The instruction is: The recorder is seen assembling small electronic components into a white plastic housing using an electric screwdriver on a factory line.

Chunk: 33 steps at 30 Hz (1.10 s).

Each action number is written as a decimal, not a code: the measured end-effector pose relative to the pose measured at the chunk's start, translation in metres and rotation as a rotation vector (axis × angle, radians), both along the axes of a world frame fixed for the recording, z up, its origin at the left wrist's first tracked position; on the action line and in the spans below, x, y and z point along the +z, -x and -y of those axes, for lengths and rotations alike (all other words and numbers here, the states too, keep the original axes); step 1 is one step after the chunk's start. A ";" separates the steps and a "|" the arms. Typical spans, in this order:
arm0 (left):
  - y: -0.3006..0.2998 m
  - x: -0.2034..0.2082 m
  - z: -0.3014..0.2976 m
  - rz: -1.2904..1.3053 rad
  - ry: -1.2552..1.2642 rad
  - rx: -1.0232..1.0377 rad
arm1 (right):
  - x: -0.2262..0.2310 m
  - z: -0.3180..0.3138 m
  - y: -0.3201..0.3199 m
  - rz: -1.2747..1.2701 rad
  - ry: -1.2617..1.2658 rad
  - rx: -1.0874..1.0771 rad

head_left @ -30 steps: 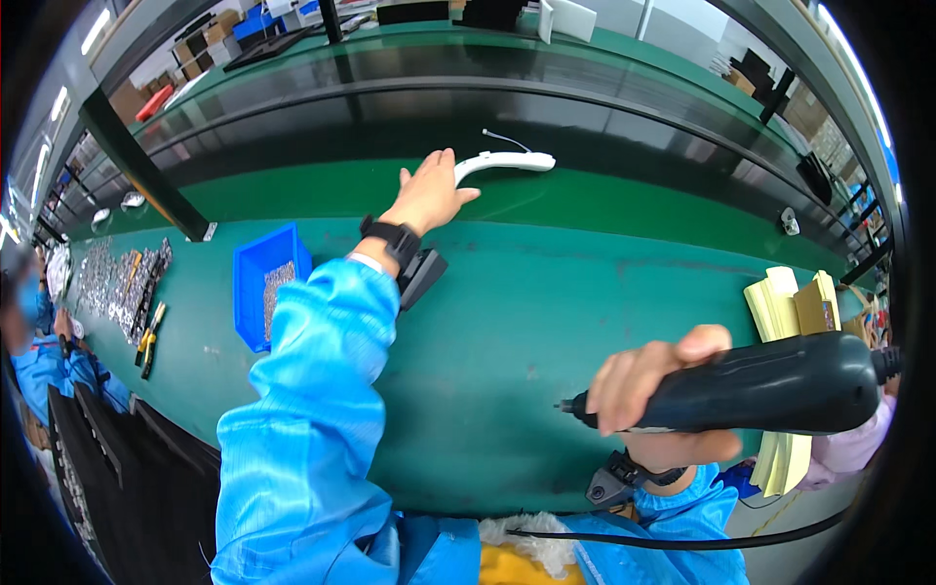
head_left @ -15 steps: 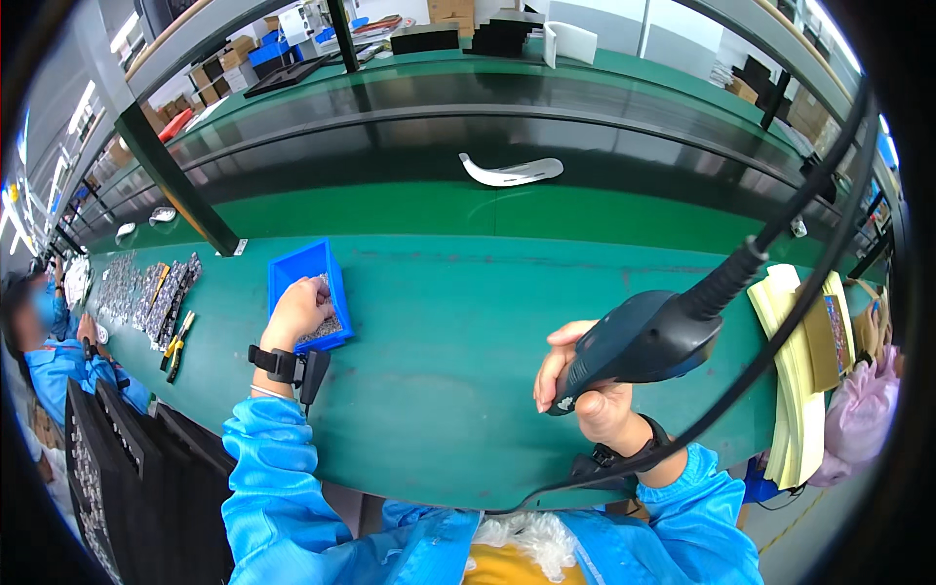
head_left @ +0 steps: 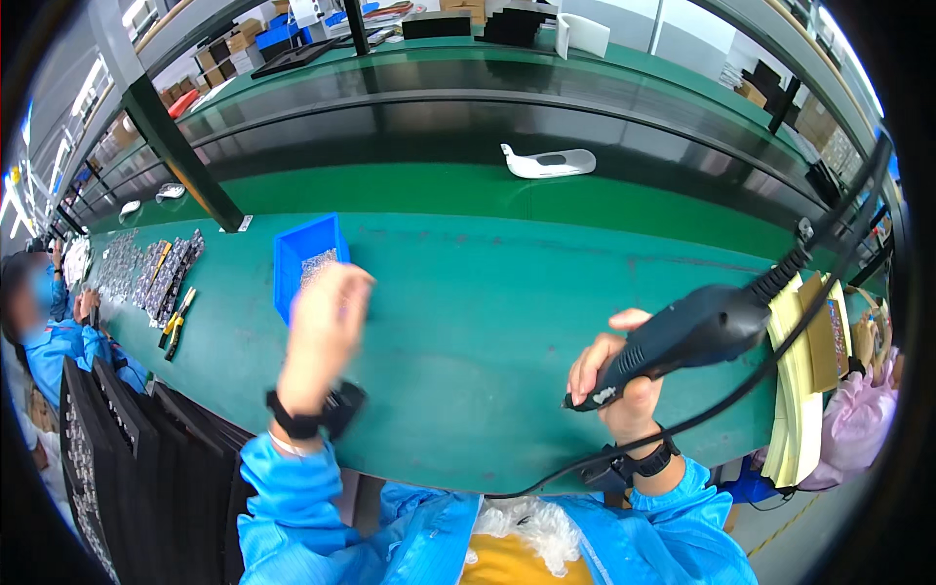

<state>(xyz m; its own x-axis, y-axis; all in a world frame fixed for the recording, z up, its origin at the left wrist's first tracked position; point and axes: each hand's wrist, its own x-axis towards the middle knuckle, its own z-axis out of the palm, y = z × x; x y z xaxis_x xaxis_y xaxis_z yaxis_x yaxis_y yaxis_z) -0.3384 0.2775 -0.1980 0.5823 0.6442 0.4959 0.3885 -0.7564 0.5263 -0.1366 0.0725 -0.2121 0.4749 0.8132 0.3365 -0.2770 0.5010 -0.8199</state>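
Note:
My right hand (head_left: 616, 385) is closed around a dark electric screwdriver (head_left: 692, 336). Its narrow end points down and left, and a thick black cable (head_left: 760, 375) runs from its upper end. Slightly smeared by motion, my left hand (head_left: 331, 312) is raised over the near right corner of a blue bin (head_left: 291, 258). Its fingers are curled together; whatever they hold, if anything, is too small and blurred to make out. Many small metal pieces, apparently screws, lie in the bin (head_left: 317, 263), partly covered by that hand.
Yellow-handled pliers (head_left: 175, 327) and patterned strips (head_left: 168, 276) lie at left, where a co-worker (head_left: 58, 322) sits. A curved white part (head_left: 551, 164) is on the dark conveyor (head_left: 439, 141). Black trays (head_left: 146, 458) stand near left; cream sheets (head_left: 795, 400) are at right.
My left hand has come up out of the bin and moved right and nearer to me. The screwdriver has tilted and shifted right in my right hand. The white part appears farther right.

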 end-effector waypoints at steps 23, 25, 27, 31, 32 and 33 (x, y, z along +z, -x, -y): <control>-0.041 -0.050 0.141 -0.150 0.123 -0.534 | 0.002 0.009 0.024 -0.096 -0.152 0.073; -0.037 -0.030 0.115 -0.202 0.132 -0.370 | 0.000 0.007 0.021 -0.060 -0.147 0.051; -0.023 -0.021 0.058 -0.148 -0.181 -0.145 | -0.002 0.007 0.018 -0.045 -0.137 0.034; 0.028 -0.032 -0.049 -0.526 -0.231 0.337 | -0.002 0.003 0.022 -0.045 -0.135 0.021; 0.038 -0.042 -0.067 -0.668 -0.200 0.424 | -0.001 0.003 0.023 -0.044 -0.147 0.032; 0.043 -0.048 -0.075 -0.667 -0.205 0.434 | -0.002 0.002 0.023 -0.044 -0.140 0.022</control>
